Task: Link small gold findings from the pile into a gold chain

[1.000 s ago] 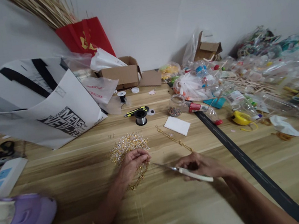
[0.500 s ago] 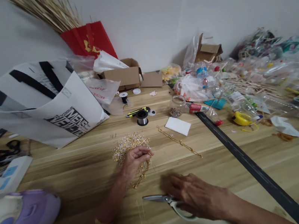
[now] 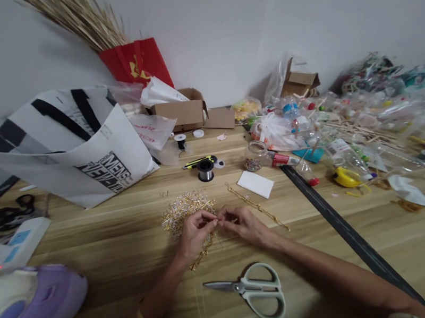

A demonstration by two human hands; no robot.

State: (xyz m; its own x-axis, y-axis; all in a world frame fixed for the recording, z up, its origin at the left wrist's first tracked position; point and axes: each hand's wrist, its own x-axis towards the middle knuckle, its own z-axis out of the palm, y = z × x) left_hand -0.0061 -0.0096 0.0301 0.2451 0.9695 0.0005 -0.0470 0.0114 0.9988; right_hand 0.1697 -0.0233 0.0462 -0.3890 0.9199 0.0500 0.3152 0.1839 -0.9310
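My left hand pinches a gold wire-and-bead ornament that lies on the wooden table. A gold strand hangs below that hand. My right hand meets it fingertip to fingertip, both pinching the same fine piece of the ornament. Pale-handled scissors lie flat on the table just in front of my hands, blades pointing left. A loose gold chain lies to the right of my right hand.
A white shopping bag lies at back left, a purple appliance at near left. A wire spool, white card, long black strip and a heap of plastic packets crowd the right.
My right hand laid the scissors down on the table in front of me, then moved up to join my left hand at the ornament. The left hand stayed put.
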